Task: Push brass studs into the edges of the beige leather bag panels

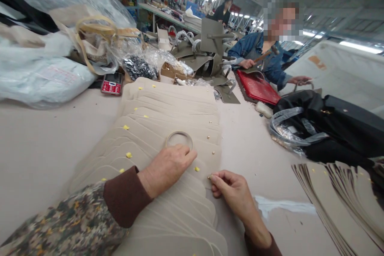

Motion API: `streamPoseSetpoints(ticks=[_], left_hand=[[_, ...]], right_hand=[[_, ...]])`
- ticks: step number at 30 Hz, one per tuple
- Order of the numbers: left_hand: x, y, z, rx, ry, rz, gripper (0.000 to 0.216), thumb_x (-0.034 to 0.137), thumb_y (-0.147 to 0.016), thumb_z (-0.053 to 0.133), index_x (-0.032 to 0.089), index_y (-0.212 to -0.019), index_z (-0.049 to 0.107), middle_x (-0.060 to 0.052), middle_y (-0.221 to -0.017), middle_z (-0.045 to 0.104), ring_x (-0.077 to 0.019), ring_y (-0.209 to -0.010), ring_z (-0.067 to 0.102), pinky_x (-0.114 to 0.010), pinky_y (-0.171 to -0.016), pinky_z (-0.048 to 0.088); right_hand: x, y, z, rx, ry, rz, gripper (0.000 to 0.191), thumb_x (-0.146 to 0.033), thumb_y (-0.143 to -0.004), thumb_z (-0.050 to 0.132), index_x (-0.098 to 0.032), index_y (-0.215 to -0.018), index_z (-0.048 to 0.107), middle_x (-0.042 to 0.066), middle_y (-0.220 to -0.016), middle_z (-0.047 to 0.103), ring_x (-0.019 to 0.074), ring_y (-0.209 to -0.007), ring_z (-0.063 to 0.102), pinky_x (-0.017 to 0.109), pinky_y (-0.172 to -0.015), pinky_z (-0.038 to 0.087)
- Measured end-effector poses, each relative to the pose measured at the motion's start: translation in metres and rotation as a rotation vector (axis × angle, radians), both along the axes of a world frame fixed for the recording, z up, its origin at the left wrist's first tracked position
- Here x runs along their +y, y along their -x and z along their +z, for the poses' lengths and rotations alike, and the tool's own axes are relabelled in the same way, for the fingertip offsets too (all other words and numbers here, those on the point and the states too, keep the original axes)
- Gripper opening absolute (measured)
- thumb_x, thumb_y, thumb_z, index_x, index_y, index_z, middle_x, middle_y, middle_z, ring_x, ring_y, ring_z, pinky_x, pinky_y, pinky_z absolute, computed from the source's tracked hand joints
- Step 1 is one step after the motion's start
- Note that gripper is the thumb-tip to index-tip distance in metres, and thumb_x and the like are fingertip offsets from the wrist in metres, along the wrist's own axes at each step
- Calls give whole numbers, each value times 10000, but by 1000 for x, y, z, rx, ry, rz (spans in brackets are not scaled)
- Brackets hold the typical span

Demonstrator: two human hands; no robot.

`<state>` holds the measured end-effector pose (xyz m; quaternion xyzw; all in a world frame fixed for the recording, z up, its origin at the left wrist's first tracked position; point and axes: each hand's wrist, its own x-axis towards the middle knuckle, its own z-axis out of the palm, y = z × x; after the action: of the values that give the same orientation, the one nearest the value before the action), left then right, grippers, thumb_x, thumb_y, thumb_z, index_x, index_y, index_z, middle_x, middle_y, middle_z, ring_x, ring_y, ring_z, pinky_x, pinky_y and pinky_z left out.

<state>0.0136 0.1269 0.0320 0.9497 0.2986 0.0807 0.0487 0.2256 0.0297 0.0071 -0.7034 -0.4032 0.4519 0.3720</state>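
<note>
Left hand (168, 168): fingers curled together, gripping the near edge of a beige ring (180, 132) over the overlapped beige panels (177, 106), which lie fanned across the middle of the table (45, 140). Right hand (232, 190): thumb and forefinger pinching a small brass stud (209, 178) at the panels' right edge. Farther right: a black bag (354, 128), with stacked beige strips (327, 196) nearer the camera.

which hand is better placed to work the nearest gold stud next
Probably the right hand: it is right at the small round gold metal stud, while the left hand is farther off, by a thin beige ring.
</note>
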Motion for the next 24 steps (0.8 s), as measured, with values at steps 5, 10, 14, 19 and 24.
streamPoseSetpoints(ticks=[5,10,14,19,24], left_hand=[[-1,-1,-2,25,40,3,113,82,-915,448,165,-909,523,-58,-917,587,-227,-836,547,-337,-685,468],[0,0,-2,17,62,5,116,80,-916,446,167,-911,522,-62,-925,585,-240,-837,539,-351,-671,460],[0,0,-3,-1,51,-1,132,66,-911,437,166,-905,524,-61,-925,582,-223,-822,524,-336,-667,442],[1,1,-4,-10,40,13,164,50,-910,418,163,-904,537,-62,-918,584,-217,-827,517,-327,-665,433],[4,1,-4,-47,-16,38,152,85,-920,437,166,-847,542,-72,-893,590,-225,-829,508,-350,-714,442]], right_hand=[[-3,6,-3,-204,-5,107,289,-425,-816,620,-155,-748,697,13,-561,639,142,-495,586,240,-507,489],[-2,10,2,-488,-115,198,234,-320,-836,569,-179,-714,709,8,-552,644,139,-500,573,218,-497,432],[2,13,3,-541,-142,213,229,-287,-829,556,-186,-677,694,10,-546,637,141,-506,577,214,-484,423],[2,7,-3,-372,-43,99,236,-359,-804,615,-197,-974,637,-65,-476,540,129,-384,508,207,-369,396],[-12,-2,-9,-202,-34,95,256,-444,-853,569,-194,-857,626,-35,-547,575,135,-465,552,222,-427,452]])
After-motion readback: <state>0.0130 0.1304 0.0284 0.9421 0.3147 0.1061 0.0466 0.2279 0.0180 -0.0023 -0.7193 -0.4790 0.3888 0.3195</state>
